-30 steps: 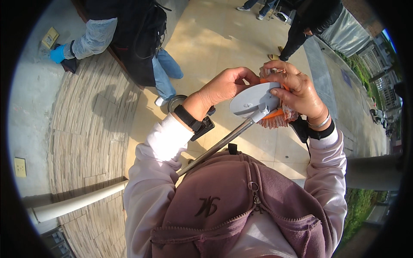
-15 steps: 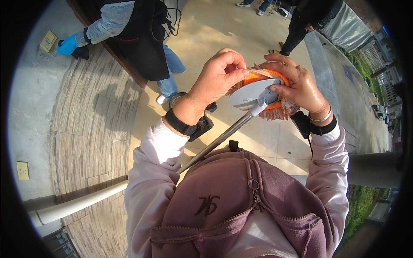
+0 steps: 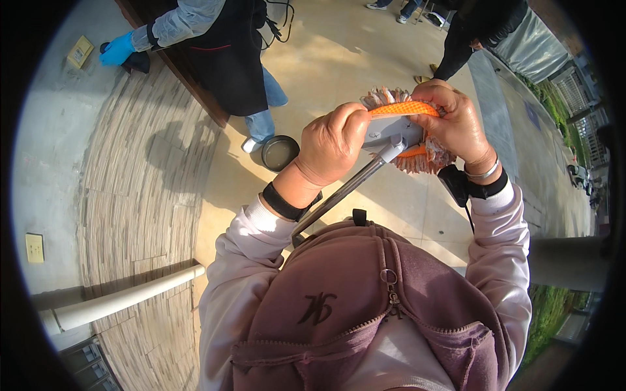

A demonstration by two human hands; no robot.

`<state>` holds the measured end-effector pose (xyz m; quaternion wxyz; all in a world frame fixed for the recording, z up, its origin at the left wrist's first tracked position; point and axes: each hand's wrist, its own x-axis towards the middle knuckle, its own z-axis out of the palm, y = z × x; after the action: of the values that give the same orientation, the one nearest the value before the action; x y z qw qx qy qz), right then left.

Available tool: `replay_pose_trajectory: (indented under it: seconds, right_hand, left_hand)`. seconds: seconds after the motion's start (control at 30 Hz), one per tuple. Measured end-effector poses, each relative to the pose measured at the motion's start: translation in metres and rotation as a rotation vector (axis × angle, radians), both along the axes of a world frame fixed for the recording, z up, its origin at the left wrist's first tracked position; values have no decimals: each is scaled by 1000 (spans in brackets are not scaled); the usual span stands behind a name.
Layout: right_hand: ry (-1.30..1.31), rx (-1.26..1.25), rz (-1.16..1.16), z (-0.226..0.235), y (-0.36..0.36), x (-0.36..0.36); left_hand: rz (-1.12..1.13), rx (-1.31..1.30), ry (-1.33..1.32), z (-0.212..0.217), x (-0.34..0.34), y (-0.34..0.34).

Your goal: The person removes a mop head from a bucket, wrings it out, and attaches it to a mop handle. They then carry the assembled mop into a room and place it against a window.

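A mop pad with orange mesh and a grey-pink fringe hangs around a grey mop plate, its mesh side facing me. My left hand is closed in a fist on the pad's left edge. On the upper right, my right hand pinches the same orange edge between thumb and fingers, so the edge is stretched between both hands. The plate joins a metal mop pole that slants down to the lower left, beneath my left forearm. Part of the plate is hidden behind my left fist.
A round dark pan lies on the floor beyond my left wrist. At the upper left, a person wearing a blue glove holds a dark cloth-like thing by the wall. Another person in black stands at the far right. A pale pipe crosses the lower left.
My left hand has closed into a fist on the pad's edge, where it was pinching before. The orange edge is now pulled straighter across the plate, and fringe shows above it.
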<state>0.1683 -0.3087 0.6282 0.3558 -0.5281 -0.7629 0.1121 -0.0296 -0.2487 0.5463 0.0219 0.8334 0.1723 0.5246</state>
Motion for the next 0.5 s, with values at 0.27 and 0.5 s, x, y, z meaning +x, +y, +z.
replay_pose_trajectory:
  seconds: [0.27,0.5]
  right_hand:
    - [22,-24,8,1,2,-2]
    - [20,-15,34,-1,1,2]
  left_hand:
    - [-449,-753,-207,-3,-3,15]
    - [-392,-701,42,0,-2,27]
